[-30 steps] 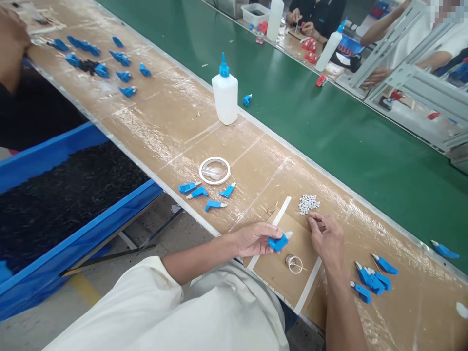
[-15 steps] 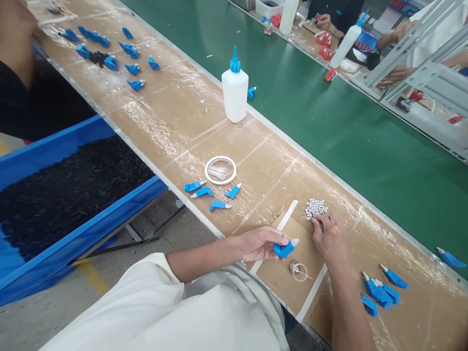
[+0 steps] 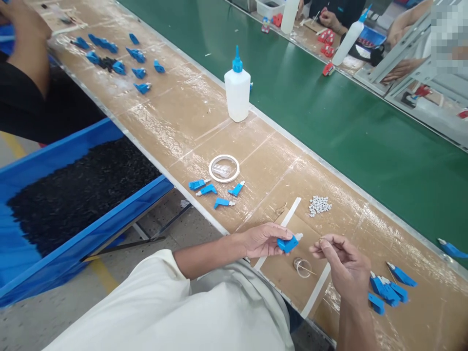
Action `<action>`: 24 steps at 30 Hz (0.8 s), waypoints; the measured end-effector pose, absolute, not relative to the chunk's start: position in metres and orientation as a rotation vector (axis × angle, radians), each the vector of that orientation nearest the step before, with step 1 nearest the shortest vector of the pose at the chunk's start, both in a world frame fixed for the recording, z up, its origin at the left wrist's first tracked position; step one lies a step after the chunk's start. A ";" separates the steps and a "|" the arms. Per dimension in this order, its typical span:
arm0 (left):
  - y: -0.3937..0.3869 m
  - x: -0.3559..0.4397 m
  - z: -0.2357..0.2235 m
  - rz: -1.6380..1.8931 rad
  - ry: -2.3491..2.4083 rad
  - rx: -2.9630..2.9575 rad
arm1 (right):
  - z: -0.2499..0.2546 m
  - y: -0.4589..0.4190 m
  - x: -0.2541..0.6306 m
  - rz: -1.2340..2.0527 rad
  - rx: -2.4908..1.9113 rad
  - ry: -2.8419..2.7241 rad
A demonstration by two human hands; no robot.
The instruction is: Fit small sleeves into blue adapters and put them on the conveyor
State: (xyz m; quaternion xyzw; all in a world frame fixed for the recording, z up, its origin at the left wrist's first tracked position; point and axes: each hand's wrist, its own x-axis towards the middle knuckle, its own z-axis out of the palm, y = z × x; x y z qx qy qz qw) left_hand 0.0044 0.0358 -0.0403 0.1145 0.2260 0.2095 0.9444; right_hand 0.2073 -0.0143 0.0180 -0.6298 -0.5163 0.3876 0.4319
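My left hand [image 3: 268,240] grips a blue plastic part [image 3: 288,243] with a whitish tip that points right. Close to that tip, my right hand [image 3: 343,261] is closed in a pinch, fingertips together; what they hold, if anything, is too small to make out. Beyond it lies a pile of small grey pieces [image 3: 319,205]. Below the hands a small clear cup [image 3: 303,267] with a thin stick in it rests on a brown cardboard sheet [image 3: 281,273] edged with white tape. Several blue parts [image 3: 389,290] lie to the right of my right hand.
A white tape roll [image 3: 224,168] and several blue parts [image 3: 215,190] lie left of my hands. Farther back stands a white bottle [image 3: 237,95] beside the green belt [image 3: 310,107]. A blue bin [image 3: 146,192] of black pieces sits below the table edge, near another person's arm [image 3: 29,44].
My right hand has drawn back from the grey pile toward me and turned over, its fingers pinched. My left hand still holds the blue part. The camera view has shifted slightly.
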 end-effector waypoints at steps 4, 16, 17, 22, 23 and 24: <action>0.032 0.003 -0.037 0.446 0.490 0.221 | 0.022 -0.027 0.193 1.100 -1.366 -1.178; 0.017 0.002 -0.016 0.447 0.518 0.315 | 0.027 -0.039 0.179 1.155 -1.237 -1.106; 0.016 0.003 -0.015 0.447 0.520 0.324 | 0.026 -0.042 0.179 1.145 -1.257 -1.115; 0.013 0.003 -0.006 0.474 0.546 0.372 | 0.028 -0.051 0.171 1.090 -1.382 -1.032; 0.012 0.002 -0.005 0.485 0.548 0.384 | 0.030 -0.053 0.168 1.086 -1.395 -1.018; 0.012 0.002 -0.004 0.497 0.547 0.397 | 0.032 -0.054 0.166 1.076 -1.405 -1.013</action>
